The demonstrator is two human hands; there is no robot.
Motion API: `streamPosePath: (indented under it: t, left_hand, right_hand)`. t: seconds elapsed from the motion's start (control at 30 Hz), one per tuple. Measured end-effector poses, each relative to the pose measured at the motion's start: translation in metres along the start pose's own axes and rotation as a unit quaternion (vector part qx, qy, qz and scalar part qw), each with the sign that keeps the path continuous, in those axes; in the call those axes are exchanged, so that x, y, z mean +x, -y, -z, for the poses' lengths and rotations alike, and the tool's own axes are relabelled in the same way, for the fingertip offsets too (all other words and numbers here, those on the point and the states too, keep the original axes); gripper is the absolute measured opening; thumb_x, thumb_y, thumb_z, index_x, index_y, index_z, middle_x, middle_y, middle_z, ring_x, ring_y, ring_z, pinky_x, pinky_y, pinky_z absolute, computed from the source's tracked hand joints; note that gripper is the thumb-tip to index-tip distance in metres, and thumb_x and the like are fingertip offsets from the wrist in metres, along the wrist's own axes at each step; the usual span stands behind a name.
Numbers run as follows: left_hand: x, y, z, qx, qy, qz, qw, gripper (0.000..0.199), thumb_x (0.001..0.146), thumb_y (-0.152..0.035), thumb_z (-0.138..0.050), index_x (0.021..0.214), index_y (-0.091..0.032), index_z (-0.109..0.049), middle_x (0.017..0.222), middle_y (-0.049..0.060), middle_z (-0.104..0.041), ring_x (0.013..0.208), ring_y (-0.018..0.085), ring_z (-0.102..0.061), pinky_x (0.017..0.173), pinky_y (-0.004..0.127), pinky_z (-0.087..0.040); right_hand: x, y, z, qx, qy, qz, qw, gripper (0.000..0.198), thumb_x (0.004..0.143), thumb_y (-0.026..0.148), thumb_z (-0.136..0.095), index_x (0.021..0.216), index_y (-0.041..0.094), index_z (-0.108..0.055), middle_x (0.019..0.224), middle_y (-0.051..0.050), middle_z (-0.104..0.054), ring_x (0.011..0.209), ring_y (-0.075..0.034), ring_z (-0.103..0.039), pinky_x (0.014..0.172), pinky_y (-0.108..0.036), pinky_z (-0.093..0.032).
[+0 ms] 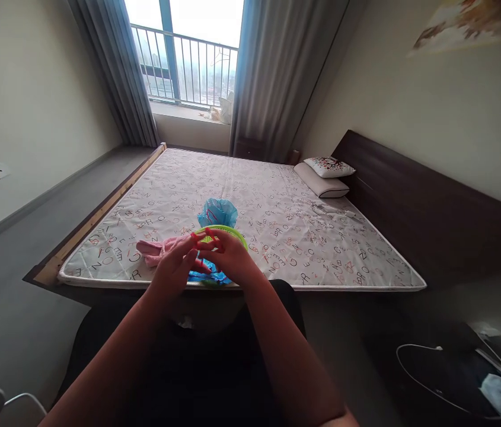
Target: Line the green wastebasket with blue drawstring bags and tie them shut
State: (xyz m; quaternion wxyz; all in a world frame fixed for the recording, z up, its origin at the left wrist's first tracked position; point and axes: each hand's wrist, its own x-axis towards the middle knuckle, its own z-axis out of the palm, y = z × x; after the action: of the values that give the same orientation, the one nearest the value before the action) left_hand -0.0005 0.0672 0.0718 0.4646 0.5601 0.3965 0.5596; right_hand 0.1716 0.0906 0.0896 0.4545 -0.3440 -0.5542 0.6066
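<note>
My left hand (178, 261) and my right hand (227, 256) meet above the near edge of the bed, fingertips close together. Between them runs a thin red strand (210, 235), pinched by the fingers of both; its exact kind is too small to make out. Just beyond and below is a bright green mesh basket (240, 235), largely covered by my right hand. Blue plastic (220, 276) shows beneath the hands. To the left lies a pink cloth (155, 252), touching or just behind my left hand. Past the basket stands an open blue plastic bag (217, 212).
A patterned bare mattress (277, 207) spreads out ahead. Pillows (328, 169) lie by the dark headboard (392, 172) on the right. A wooden rail (112, 198) borders the left side. At lower right a white cable (410, 373) crosses a dark surface.
</note>
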Motion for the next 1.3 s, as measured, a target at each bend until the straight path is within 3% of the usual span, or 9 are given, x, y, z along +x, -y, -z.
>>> streamPosePath:
  t: [0.13,0.27,0.4,0.63,0.8,0.93,1.03,1.17,1.3]
  left_hand:
    - [-0.005,0.007,-0.017,-0.053,-0.057,-0.012,0.997,0.034,0.096,-0.05,-0.077,0.101,-0.018,-0.065,0.109,0.008,-0.079,0.058,0.016,-0.075,0.056,0.033,-0.067]
    - [-0.012,0.015,-0.034,-0.105,-0.137,-0.053,0.984,0.034,0.095,-0.042,-0.079,0.11,-0.024,-0.055,0.112,0.005,-0.077,0.067,0.015,-0.075,0.053,0.027,-0.063]
    - [-0.017,0.017,-0.038,-0.067,-0.164,-0.078,0.981,0.044,0.093,-0.036,-0.08,0.126,-0.029,-0.051,0.125,0.006,-0.07,0.067,0.01,-0.07,0.054,0.023,-0.059]
    - [-0.019,0.033,-0.02,-0.027,0.021,0.012,0.999,0.042,0.096,-0.045,-0.072,0.128,-0.026,-0.052,0.083,-0.003,-0.068,0.052,0.009,-0.057,0.052,0.021,-0.049]
    - [-0.018,0.033,-0.012,0.068,0.106,-0.009,0.992,0.048,0.093,-0.042,-0.076,0.137,-0.024,-0.07,0.092,0.004,-0.072,0.073,0.016,-0.066,0.067,0.028,-0.055]
    - [-0.014,0.019,-0.01,0.151,0.203,-0.011,0.967,0.033,0.099,-0.042,-0.067,0.116,-0.021,-0.086,0.101,0.01,-0.078,0.093,0.025,-0.071,0.085,0.037,-0.057]
    - [-0.015,0.012,-0.01,0.13,0.235,0.047,0.962,0.035,0.097,-0.047,-0.069,0.106,-0.02,-0.088,0.085,0.009,-0.076,0.078,0.023,-0.067,0.072,0.034,-0.053]
    - [-0.02,0.01,-0.014,-0.037,0.182,0.119,0.975,0.042,0.09,-0.055,-0.076,0.099,-0.016,-0.088,0.057,0.002,-0.058,0.054,0.015,-0.05,0.055,0.028,-0.041]
    - [-0.022,0.006,-0.016,-0.189,0.0,0.052,0.981,0.031,0.087,-0.05,-0.08,0.088,-0.019,-0.087,0.048,-0.003,-0.043,0.05,0.013,-0.044,0.053,0.027,-0.042]
  right_hand:
    - [0.0,0.004,-0.006,-0.029,-0.044,0.028,0.998,0.044,0.085,0.034,-0.083,0.126,0.028,-0.069,0.103,0.0,-0.079,0.074,-0.014,-0.071,0.053,-0.022,-0.052]
    - [-0.003,0.008,-0.013,-0.085,-0.083,0.037,0.992,0.041,0.087,0.028,-0.079,0.126,0.029,-0.07,0.106,0.0,-0.079,0.077,-0.014,-0.07,0.066,-0.027,-0.058]
    - [-0.004,0.014,-0.011,-0.089,-0.135,0.058,0.985,0.034,0.088,0.027,-0.075,0.122,0.028,-0.074,0.092,0.003,-0.073,0.065,-0.01,-0.06,0.064,-0.025,-0.054]
    - [0.003,0.012,0.002,0.037,-0.201,0.066,0.977,0.04,0.087,0.036,-0.076,0.126,0.03,-0.069,0.094,0.004,-0.068,0.048,-0.005,-0.039,0.042,-0.022,-0.035]
    - [0.005,0.004,0.012,0.078,-0.214,0.077,0.971,0.045,0.084,0.036,-0.079,0.127,0.029,-0.066,0.093,0.004,-0.068,0.048,-0.005,-0.037,0.042,-0.022,-0.034]
    - [0.004,0.004,0.011,0.135,-0.224,0.069,0.963,0.059,0.084,0.035,-0.078,0.139,0.03,-0.057,0.089,0.006,-0.066,0.047,-0.005,-0.034,0.04,-0.021,-0.029]
    - [0.005,0.005,0.009,0.161,-0.203,0.055,0.964,0.066,0.082,0.033,-0.077,0.143,0.03,-0.052,0.087,0.007,-0.064,0.045,-0.004,-0.031,0.04,-0.021,-0.026]
    - [0.004,0.009,0.012,0.152,-0.2,0.036,0.967,0.068,0.081,0.031,-0.075,0.145,0.03,-0.051,0.085,0.007,-0.063,0.047,-0.005,-0.03,0.042,-0.022,-0.027]
    - [-0.001,0.013,0.017,0.156,-0.187,0.039,0.969,0.068,0.089,0.035,-0.07,0.152,0.038,-0.045,0.095,0.004,-0.066,0.048,-0.005,-0.024,0.043,-0.022,-0.022]
